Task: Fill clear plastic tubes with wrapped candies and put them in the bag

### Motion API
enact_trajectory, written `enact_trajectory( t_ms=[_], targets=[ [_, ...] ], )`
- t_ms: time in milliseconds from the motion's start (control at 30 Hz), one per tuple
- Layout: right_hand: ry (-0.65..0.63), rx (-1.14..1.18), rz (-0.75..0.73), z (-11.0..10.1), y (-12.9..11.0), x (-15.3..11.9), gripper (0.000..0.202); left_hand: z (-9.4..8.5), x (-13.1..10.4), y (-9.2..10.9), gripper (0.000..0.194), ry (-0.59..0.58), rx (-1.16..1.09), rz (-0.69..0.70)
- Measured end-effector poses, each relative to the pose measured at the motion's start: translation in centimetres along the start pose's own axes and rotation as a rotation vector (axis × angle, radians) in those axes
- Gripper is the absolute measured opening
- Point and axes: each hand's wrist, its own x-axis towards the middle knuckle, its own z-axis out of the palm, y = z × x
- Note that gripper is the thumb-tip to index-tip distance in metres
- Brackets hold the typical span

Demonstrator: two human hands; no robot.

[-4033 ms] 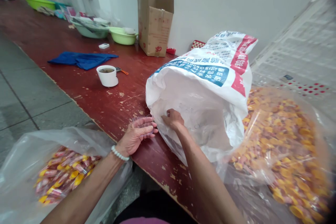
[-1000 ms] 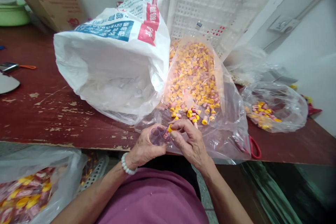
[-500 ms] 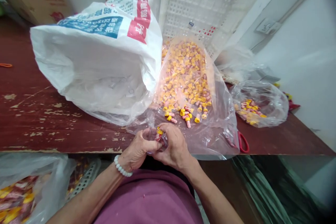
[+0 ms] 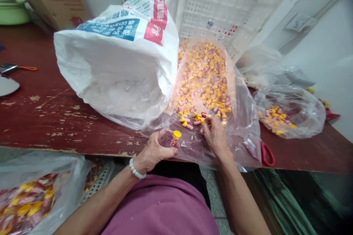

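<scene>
My left hand (image 4: 159,147), wearing a bracelet of pale beads, is closed near the table's front edge. It grips a clear plastic piece (image 4: 165,137), rounded like a cup, together with a small yellow-capped vial (image 4: 177,134) of red and white bits. Farther right, my right hand (image 4: 216,135) reaches to the front of the heap, its fingertips closed around one of the loose yellow-capped vials (image 4: 203,120); the fingers partly hide it. Behind lies the heap of yellow-capped vials (image 4: 204,77) in a clear plastic bag (image 4: 246,125).
A large white sack (image 4: 116,58) gapes on the left, clear pieces inside. On the right are a smaller clear bag of vials (image 4: 314,117) and a red handle (image 4: 267,154). A white crate (image 4: 220,3) stands behind. Filled bags (image 4: 68,176) sit below the table's left edge.
My right hand has left my left hand and moved right and forward to the loose vials. My left hand keeps the clear piece and vial. The view has shifted slightly left.
</scene>
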Motion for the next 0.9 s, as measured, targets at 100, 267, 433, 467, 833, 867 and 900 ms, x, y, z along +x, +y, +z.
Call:
enact_trajectory(
  t_ms=[100,267,433,467,833,867,900],
  targets=[
    [0.033,0.246,0.000,-0.3,-2.1,-0.8,0.022,0.3,0.3,-0.2,0.029,0.011,0.064,0.061],
    [0.094,0.201,-0.113,0.3,-3.1,-1.0,0.017,0.7,1.0,-0.5,0.030,0.081,0.152,0.049],
    [-0.034,-0.015,-0.227,1.6,-2.7,-0.8,0.021,0.5,1.2,-0.9,0.035,0.121,0.075,0.011],
    [-0.059,-0.069,-0.230,1.8,-3.0,-0.7,0.024,0.5,1.2,-0.9,0.036,0.124,0.072,0.010],
    [-0.055,0.144,-0.074,1.7,-4.6,0.6,0.021,0.1,1.1,-0.9,0.029,0.113,0.137,0.074],
    [-0.046,0.260,-0.032,1.0,-5.2,0.1,0.024,0.1,1.1,-1.0,0.029,0.110,0.156,0.093],
    [-0.056,0.403,0.004,0.2,-5.9,-0.5,0.026,0.1,1.2,-1.2,0.029,0.108,0.182,0.111]
  ],
)
